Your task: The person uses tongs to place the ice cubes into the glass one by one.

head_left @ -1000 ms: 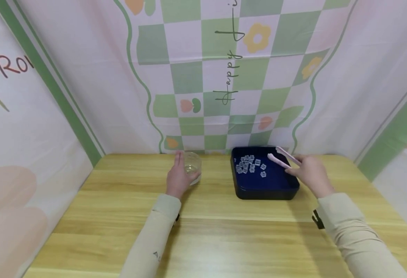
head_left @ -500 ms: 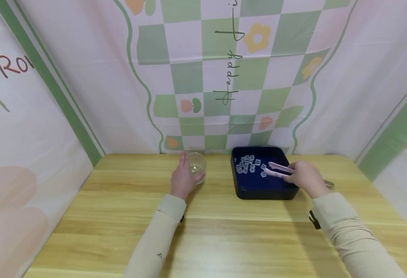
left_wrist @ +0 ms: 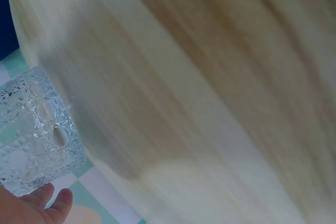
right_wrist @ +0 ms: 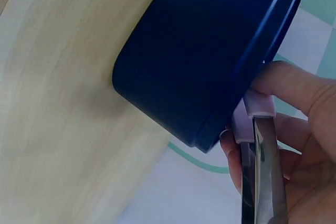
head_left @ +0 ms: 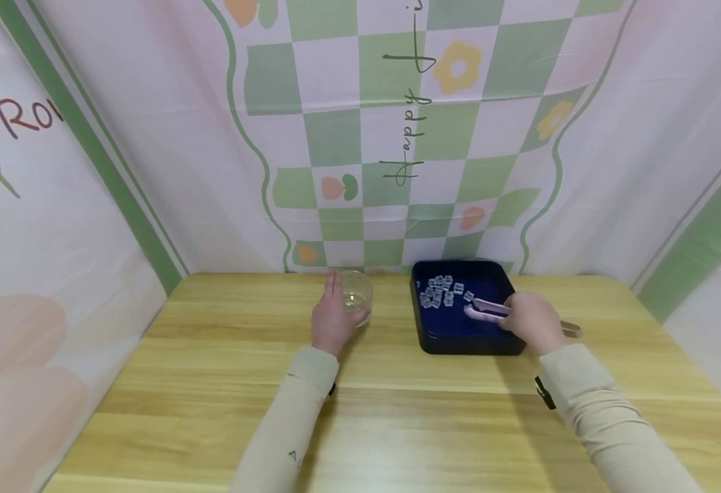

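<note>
In the head view, my left hand (head_left: 333,322) holds a clear drinking glass (head_left: 360,291), fingers along its left side and thumb at its near side. The left wrist view shows the patterned glass (left_wrist: 39,129) with two fingertips beside it. My right hand (head_left: 531,320) grips pink-tipped metal tongs (head_left: 488,311) over the dark blue tray (head_left: 467,346). Clear cube-like pieces (head_left: 436,293) lie mostly in the tray's left half. One tong tip is close to the nearest pieces; whether it pinches one cannot be seen. Thumb and fingers hold the tongs (right_wrist: 262,156) in the right wrist view.
Glass and tray stand apart near the back of a wooden table (head_left: 397,424). A patterned curtain (head_left: 391,137) hangs right behind the table's back edge, with more cloth at both sides. The tray wall (right_wrist: 184,56) rises beside the right hand.
My left hand and the glass have slid a little to the right. My right hand has moved left and nearer, bringing the tong tips down to the loose pieces and closer together.
</note>
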Action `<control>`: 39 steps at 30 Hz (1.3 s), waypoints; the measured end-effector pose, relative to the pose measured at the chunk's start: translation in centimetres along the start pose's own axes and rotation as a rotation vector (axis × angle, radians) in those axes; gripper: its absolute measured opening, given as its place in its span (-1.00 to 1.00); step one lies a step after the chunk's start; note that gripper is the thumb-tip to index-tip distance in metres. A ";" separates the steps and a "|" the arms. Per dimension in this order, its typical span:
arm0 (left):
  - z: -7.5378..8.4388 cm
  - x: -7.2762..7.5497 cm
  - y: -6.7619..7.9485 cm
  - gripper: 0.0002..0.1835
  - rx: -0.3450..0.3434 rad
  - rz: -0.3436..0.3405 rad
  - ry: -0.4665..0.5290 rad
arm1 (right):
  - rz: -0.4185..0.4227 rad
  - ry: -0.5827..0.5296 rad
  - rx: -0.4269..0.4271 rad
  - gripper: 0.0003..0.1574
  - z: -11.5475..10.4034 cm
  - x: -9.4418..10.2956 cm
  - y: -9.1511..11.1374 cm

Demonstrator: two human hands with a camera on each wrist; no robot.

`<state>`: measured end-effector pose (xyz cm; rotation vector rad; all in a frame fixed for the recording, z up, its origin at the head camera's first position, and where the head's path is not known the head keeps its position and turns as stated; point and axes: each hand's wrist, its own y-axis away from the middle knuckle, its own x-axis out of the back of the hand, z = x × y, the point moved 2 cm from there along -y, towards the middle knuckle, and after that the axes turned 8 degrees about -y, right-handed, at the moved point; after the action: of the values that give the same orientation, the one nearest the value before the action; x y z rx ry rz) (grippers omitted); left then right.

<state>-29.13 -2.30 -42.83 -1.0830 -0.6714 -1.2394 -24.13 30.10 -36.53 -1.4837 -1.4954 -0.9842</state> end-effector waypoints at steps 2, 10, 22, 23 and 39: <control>0.1 0.0 0.0 0.10 0.003 -0.001 0.006 | 0.002 0.005 -0.009 -0.68 0.0 -0.2 0.0; 0.4 -0.1 0.1 0.09 0.019 -0.012 0.021 | 0.036 0.010 -0.017 -0.77 0.1 -0.9 0.1; 1.3 -0.5 0.1 0.11 0.016 -0.039 0.049 | 0.072 0.009 -0.026 -0.80 0.0 -1.7 -0.3; 1.4 -0.5 0.2 0.11 0.014 -0.041 0.048 | 0.075 0.009 -0.023 -0.80 0.1 -1.8 -0.3; 2.3 -1.1 0.3 0.11 -0.004 -0.014 0.032 | 0.082 -0.010 -0.053 -0.82 0.0 -2.6 -0.7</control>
<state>-28.82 0.26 -43.00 -1.0615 -0.6539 -1.2683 -24.87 29.10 -38.95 -1.5769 -1.4134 -0.9758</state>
